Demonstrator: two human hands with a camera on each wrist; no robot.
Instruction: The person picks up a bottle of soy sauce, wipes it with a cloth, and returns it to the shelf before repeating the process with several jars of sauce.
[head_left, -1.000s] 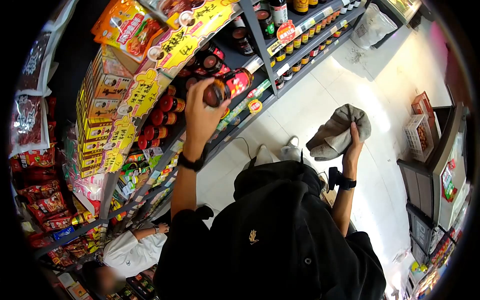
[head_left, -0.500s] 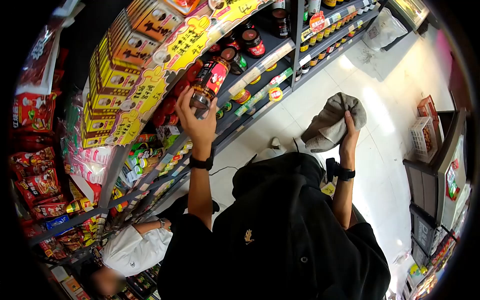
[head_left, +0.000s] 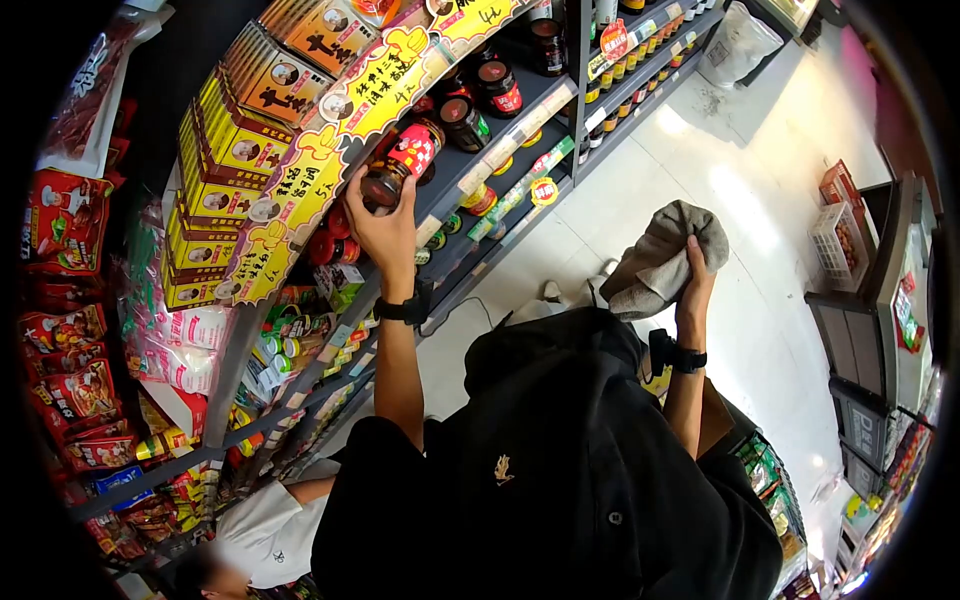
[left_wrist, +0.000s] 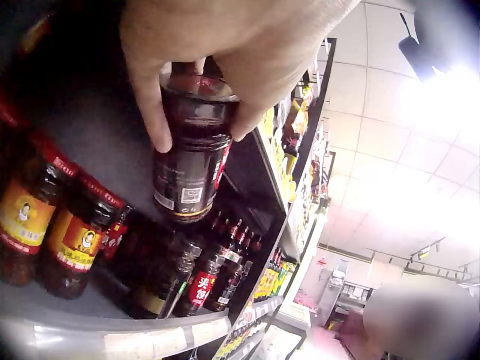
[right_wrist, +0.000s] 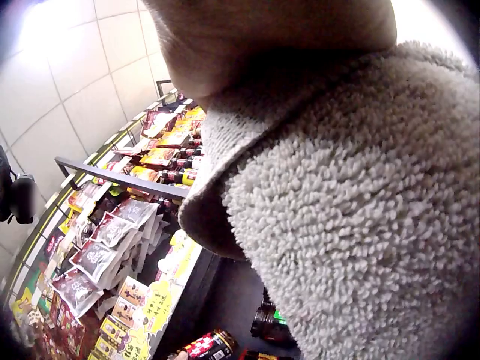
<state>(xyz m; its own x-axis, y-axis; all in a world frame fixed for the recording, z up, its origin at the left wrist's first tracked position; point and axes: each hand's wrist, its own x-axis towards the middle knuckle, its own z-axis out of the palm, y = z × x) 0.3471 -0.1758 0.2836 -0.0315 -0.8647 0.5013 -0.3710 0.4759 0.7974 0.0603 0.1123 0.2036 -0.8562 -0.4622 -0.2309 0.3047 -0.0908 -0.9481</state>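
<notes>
Upper left: left hand (head_left: 388, 238) grips red-labelled round glass jar (head_left: 411, 152) | likely heavy (hold mid-body) | right hand (head_left: 698, 286) holds grey cloth (head_left: 652, 264)

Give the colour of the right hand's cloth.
The cloth is grey, seen best in the right wrist view.

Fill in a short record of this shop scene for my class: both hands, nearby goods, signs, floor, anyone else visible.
Left hand: grips a dark jar with a red label
Right hand: holds a grey cloth
Nearby jars: on the dark shelf
Signs: yellow, with handwriting, beside stacked yellow boxes
Floor: pale tiles
Other person: white top, lower left in head view
</notes>
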